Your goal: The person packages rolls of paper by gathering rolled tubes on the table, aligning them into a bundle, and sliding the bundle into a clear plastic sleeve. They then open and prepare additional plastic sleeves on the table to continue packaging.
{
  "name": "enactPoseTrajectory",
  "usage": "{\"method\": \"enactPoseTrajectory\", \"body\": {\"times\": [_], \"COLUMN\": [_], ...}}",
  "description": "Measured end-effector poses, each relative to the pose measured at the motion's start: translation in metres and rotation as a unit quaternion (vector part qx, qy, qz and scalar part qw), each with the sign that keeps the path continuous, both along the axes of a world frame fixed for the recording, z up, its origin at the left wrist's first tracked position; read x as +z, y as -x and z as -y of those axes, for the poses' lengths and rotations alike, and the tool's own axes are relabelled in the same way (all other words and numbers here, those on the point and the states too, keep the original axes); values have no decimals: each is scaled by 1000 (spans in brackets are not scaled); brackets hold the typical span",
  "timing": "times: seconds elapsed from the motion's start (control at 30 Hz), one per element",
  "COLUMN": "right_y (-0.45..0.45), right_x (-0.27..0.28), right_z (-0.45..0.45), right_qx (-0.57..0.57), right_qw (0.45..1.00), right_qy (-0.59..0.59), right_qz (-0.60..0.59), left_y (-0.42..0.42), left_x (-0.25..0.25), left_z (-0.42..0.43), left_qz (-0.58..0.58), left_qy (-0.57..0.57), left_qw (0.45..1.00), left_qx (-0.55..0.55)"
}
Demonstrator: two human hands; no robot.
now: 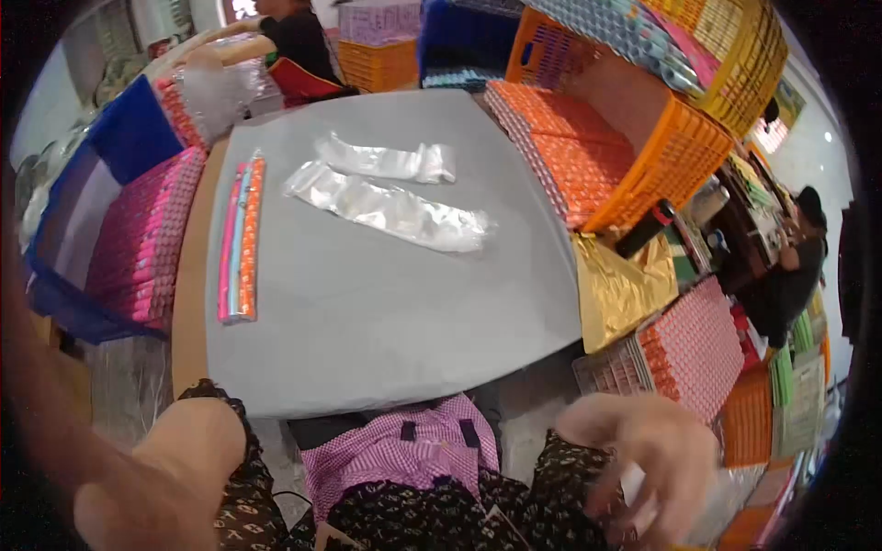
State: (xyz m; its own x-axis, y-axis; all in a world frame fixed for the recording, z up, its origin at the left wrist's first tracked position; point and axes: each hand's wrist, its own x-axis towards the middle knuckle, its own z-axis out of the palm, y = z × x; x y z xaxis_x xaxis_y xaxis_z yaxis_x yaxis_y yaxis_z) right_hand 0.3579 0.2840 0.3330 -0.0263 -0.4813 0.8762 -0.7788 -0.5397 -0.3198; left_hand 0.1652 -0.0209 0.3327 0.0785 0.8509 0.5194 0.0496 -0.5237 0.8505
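Note:
My right hand [657, 459] hangs in front of the table at the lower right, blurred, its fingers curled but apart. A whitish patch shows between the fingers; I cannot make out what it is. At the lower left my bent left arm [184, 459] runs up along the view's edge, and its hand is out of sight. Three slim patterned rolls [241, 243], pink, light blue and orange, lie side by side on the grey table [386, 331]. Farther back lie two shiny clear plastic sleeves, a longer one [386, 211] and a shorter one [390, 161].
A blue crate [60, 220] of pink rolls [147, 239] stands left. At right are an orange crate [675, 138] of orange rolls [574, 138], gold foil [625, 285] and a dark bottle [646, 228]. One person [299, 46] works behind, another [795, 266] at right.

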Motion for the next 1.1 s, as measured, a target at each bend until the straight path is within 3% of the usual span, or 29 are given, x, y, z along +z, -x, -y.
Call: {"method": "enactPoseTrajectory", "body": {"times": [0.1,0.17,0.2,0.27,0.3,0.33,0.4,0.47,0.53,0.57,0.7,0.83,1.1], "right_y": [13,20,15,-2,-11,-17,-44,-91,-116,-124,-120,-108,-65], "right_x": [-76,-124,-140,-159,-180,-204,-245,-338,-381,-386,-376,-364,-354], "right_z": [-32,-31,-28,-26,-21,-20,-25,-24,-23,-19,-12,-7,-24], "right_qx": [86,4,-89,-159,-185,-215,-229,-245,-243,-238,-237,-247,-237], "right_qw": [982,956,921,750,704,656,612,571,678,678,609,575,515], "right_qy": [-76,-12,6,-168,-203,-233,-314,-412,-514,-515,-497,-461,-405], "right_qz": [151,294,378,620,655,685,688,666,466,467,571,629,717], "left_y": [9,21,28,46,53,52,46,40,31,26,7,-18,-80], "left_x": [6,9,7,-16,-45,-87,-171,-239,-289,-310,-386,-433,-442], "left_z": [-7,-12,-13,-18,-18,3,56,80,85,84,76,75,101], "left_qz": [-1,-9,-20,-44,-65,-17,88,150,161,163,154,146,140], "left_qy": [7,15,30,113,194,311,607,719,735,734,727,731,751], "left_qw": [1000,1000,999,991,976,950,787,658,618,610,589,565,527], "left_qx": [-12,-24,-33,-54,-71,-32,64,165,227,253,318,353,371]}}
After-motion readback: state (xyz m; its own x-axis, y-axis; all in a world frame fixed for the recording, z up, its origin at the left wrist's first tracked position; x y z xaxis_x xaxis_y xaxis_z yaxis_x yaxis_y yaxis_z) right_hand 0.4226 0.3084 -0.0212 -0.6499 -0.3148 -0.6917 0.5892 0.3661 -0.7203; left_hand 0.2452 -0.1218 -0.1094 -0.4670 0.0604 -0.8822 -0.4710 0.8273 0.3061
